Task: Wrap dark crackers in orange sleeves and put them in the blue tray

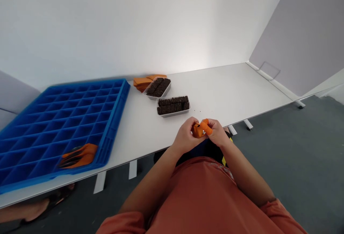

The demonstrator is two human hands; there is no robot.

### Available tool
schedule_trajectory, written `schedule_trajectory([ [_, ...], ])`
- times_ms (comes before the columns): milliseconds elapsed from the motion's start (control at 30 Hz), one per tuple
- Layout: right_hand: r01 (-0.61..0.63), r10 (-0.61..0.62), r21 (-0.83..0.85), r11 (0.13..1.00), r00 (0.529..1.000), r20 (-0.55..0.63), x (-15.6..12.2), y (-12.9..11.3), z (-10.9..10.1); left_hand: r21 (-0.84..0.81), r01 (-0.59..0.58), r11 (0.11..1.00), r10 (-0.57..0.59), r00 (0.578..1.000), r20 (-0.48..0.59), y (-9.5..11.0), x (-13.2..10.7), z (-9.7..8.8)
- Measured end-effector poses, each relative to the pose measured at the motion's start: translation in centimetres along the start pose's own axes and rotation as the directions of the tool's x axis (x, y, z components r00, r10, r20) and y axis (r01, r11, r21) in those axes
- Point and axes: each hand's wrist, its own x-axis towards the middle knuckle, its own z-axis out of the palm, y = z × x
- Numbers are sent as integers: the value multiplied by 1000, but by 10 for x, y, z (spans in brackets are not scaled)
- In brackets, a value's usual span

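Observation:
Both hands meet just over the table's front edge, close to my body. My left hand (pixel 186 133) is closed on a small orange packet (pixel 197 130), its fingers curled round the left side. My right hand (pixel 215 130) pinches the packet's other side; orange covers sit on its thumb and finger. A dark bit shows at the packet's top, too small to name. Beyond the hands stands a clear plastic tub (pixel 176 113) packed with rows of thin dark brown pieces (pixel 172 105). A second such tub (pixel 158 98) stands behind it, tilted in view.
A stack of flat orange packets (pixel 143 81) lies by the wall. At left, a blue divided crate (pixel 113 133) holds several orange packets with dark contents (pixel 80 156) in its near right corner. Dark crumbs dot the white table (pixel 220 90). Another person's leg (pixel 29 209) shows below left.

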Motion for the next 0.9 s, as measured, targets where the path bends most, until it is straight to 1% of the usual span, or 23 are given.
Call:
schedule_trajectory([
  [133,31,-33,-63,997,999,-17,-4,-1,-7,47,1,999,1,999,-40,3,1,-4],
  [233,104,-115,-204,973,992,-42,-11,-4,-10,13,-9,1000,9,999,-49,-3,0,-4],
  [300,155,-174,-290,945,984,-42,-15,-6,-11,-9,-16,1000,15,996,-87,-8,0,-3],
  [367,179,-199,-311,933,980,-31,-17,-7,-11,7,-17,1000,17,993,-120,-13,-1,-2],
  [400,185,-203,-306,934,979,-26,-18,-7,-11,21,-11,1000,14,994,-112,-14,-1,-2],
  [467,183,-196,-284,941,980,-20,-17,-5,-12,56,1,998,2,998,-63,-13,-2,-3],
  [533,158,-170,-273,949,985,-21,-16,-3,-13,107,-5,994,8,1000,-30,-10,-2,-5],
  [633,114,-135,-328,938,990,-43,-16,-2,-15,224,-65,972,77,996,-46,-4,-3,-7],
  [733,74,-102,-435,897,994,-41,-18,-8,-16,341,-136,930,164,985,-55,0,-4,-8],
  [833,46,-57,-527,849,998,-4,-20,-15,-17,382,-224,897,259,965,-41,2,-5,-7],
  [900,37,-38,-542,840,999,10,-18,-17,-18,379,-275,883,312,949,-38,3,-7,-7],
])
